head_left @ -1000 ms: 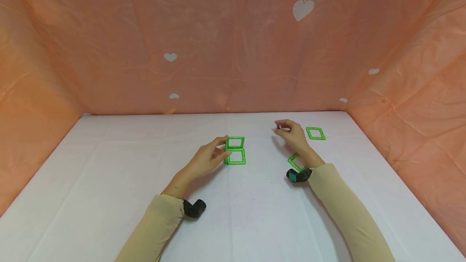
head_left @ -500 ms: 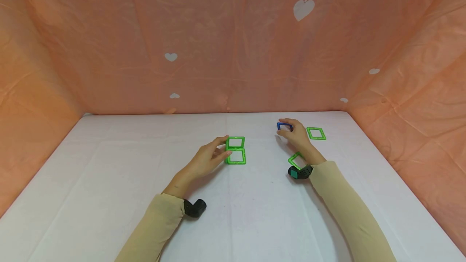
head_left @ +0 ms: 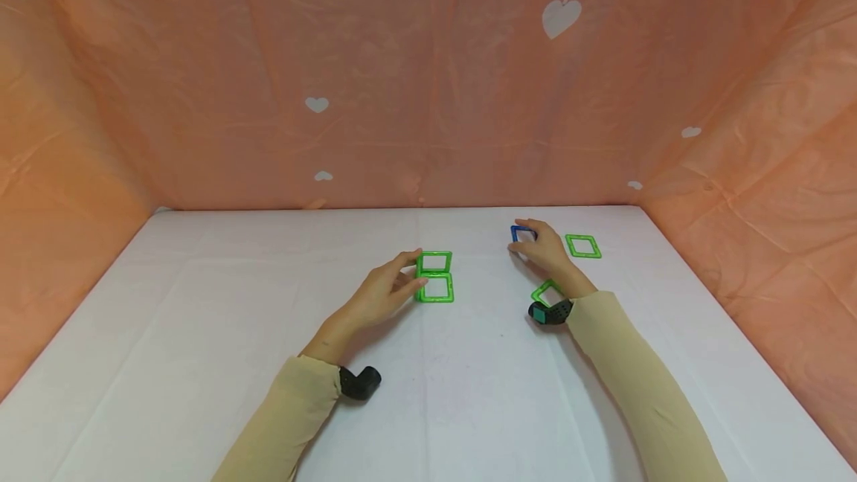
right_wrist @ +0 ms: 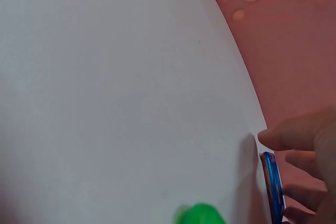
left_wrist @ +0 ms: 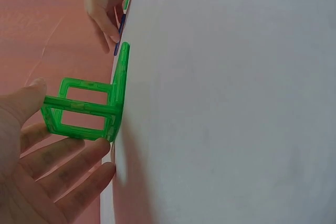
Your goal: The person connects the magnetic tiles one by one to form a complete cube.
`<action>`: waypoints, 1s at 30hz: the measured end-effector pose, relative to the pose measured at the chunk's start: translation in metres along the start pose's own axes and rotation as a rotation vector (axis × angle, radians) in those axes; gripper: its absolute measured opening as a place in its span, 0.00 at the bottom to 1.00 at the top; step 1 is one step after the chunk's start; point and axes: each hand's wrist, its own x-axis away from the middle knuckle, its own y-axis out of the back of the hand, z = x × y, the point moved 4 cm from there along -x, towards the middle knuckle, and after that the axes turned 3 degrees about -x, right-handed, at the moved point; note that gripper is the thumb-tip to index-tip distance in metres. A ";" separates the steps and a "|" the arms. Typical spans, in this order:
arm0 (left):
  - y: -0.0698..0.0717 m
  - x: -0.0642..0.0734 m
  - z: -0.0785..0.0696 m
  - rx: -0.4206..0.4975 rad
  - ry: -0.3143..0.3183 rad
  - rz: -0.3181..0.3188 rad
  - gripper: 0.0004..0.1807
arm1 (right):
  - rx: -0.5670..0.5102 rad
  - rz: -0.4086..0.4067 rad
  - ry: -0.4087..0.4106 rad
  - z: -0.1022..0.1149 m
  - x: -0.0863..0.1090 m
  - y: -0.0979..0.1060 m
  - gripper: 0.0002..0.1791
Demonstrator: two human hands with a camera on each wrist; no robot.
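Note:
My left hand (head_left: 376, 293) grips a joined group of green magnetic tiles (head_left: 437, 272). In the left wrist view, square green frames (left_wrist: 86, 107) stand up from a base on the table, thumb at one side and fingers at the other. My right hand (head_left: 547, 250) is over a blue magnetic tile (head_left: 523, 227) near the table's back. That blue tile (right_wrist: 272, 187) lies on the tabletop in the right wrist view. The thumb stands apart from its edge; the other fingers are partly hidden behind it.
One green square tile (head_left: 583, 246) lies to the right of the right hand. Another green tile (head_left: 549, 289) lies under the right wrist, partly covered by a black wrist camera (head_left: 550, 313). A white cloth covers the table (head_left: 469, 400); an orange curtain (head_left: 428, 95) hangs behind.
The blue tile turned from nearly edge-on to flat as my right hand moved slightly right. The thumb has since come a little away from it. My left hand stays in place.

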 end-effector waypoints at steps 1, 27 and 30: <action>0.000 0.000 0.000 -0.001 -0.001 0.001 0.30 | 0.009 0.000 0.004 0.000 0.000 0.000 0.35; -0.001 0.000 0.003 0.006 0.029 0.005 0.30 | 0.110 -0.048 0.094 0.006 0.005 -0.002 0.30; 0.000 0.000 0.003 0.001 0.020 0.000 0.30 | 0.114 -0.053 0.117 0.010 0.007 -0.004 0.29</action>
